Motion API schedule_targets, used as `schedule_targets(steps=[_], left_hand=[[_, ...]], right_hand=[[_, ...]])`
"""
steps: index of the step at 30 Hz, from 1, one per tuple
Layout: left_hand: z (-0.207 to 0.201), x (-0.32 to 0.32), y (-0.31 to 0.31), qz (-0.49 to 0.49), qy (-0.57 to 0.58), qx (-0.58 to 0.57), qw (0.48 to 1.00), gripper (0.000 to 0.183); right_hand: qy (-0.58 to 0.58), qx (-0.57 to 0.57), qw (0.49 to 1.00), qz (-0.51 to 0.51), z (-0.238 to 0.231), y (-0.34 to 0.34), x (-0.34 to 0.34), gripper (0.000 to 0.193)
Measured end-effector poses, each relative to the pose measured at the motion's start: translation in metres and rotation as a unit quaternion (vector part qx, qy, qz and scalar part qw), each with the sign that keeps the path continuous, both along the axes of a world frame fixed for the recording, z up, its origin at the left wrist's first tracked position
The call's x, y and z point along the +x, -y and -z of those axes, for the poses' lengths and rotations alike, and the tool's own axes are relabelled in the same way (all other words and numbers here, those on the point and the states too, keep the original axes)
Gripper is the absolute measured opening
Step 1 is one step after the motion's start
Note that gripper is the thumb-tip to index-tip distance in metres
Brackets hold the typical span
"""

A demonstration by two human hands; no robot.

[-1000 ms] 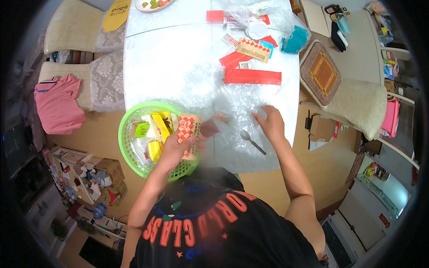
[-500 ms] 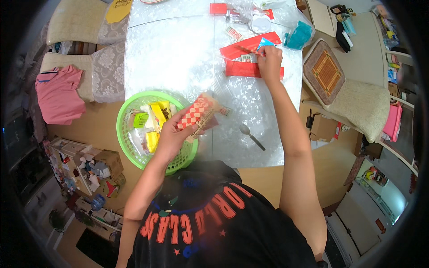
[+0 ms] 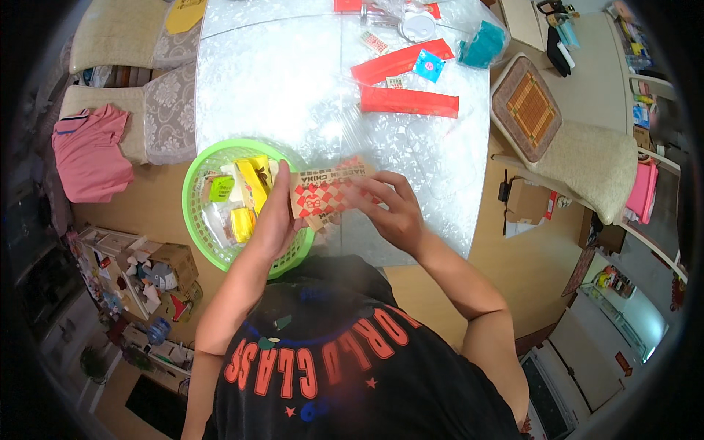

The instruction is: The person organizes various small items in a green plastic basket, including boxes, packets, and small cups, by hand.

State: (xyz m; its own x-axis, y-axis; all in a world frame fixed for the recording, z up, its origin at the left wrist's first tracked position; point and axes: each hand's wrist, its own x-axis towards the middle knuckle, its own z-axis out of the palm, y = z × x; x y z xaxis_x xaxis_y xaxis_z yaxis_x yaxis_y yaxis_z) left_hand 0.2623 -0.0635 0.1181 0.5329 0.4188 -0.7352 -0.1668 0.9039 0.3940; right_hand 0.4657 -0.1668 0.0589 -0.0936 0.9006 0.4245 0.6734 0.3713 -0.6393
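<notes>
My left hand [image 3: 275,213] is closed round one end of a brown paper bag [image 3: 315,194] with a red checked print, held above the basket's right rim. The bent fingers of my right hand [image 3: 396,213] are at the bag's other end, thumb below and fingers above. What is inside the bag is hidden. Just left of it, a green plastic basket [image 3: 192,213] holds yellow packets [image 3: 253,183], a bright green packet [image 3: 219,189] and clear wrappers.
Farther off on the pale table [image 3: 271,81] lie red strips [image 3: 411,103], a blue square sachet [image 3: 428,66], small printed sachets [image 3: 375,42], a clear jar [image 3: 416,26] and a teal bundle in plastic [image 3: 482,45]. Chairs [image 3: 528,106] stand on both sides.
My right hand has left the red strips and come back to the paper bag; the thin stick-like thing it held no longer shows. The blue sachet lies uncovered. The spoon is out of sight.
</notes>
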Motion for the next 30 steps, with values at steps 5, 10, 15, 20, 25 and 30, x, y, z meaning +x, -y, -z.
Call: schedule_targets(steps=[5, 10, 15, 20, 25, 30], left_hand=[[0.001, -0.002, 0.0, 0.127, -0.136, 0.138, 0.973, 0.025], [0.007, -0.004, 0.008, 0.104, -0.159, 0.169, 0.967, 0.029], [0.003, -0.005, 0.015, 0.081, -0.151, 0.186, 0.968, 0.057], [-0.005, -0.013, 0.024, 0.09, -0.179, 0.226, 0.953, 0.067], [-0.007, -0.023, 0.033, 0.1, -0.193, 0.281, 0.935, 0.048], [-0.031, -0.024, 0.038, 0.178, -0.226, 0.358, 0.888, 0.022]], right_hand=[[-0.038, 0.032, 0.991, -0.124, 0.036, -0.034, 0.041, 0.055], [0.074, -0.054, 0.919, 0.385, 0.123, -0.148, 0.144, 0.057], [0.088, -0.137, 0.922, 0.352, 0.157, -0.162, 0.193, 0.048], [-0.108, -0.194, 0.911, 0.349, 0.133, -0.135, 0.162, 0.04], [-0.558, -0.231, 0.775, 0.184, 0.011, -0.084, 0.068, 0.045], [-0.616, -0.238, 0.738, 0.139, -0.059, -0.028, -0.01, 0.055]])
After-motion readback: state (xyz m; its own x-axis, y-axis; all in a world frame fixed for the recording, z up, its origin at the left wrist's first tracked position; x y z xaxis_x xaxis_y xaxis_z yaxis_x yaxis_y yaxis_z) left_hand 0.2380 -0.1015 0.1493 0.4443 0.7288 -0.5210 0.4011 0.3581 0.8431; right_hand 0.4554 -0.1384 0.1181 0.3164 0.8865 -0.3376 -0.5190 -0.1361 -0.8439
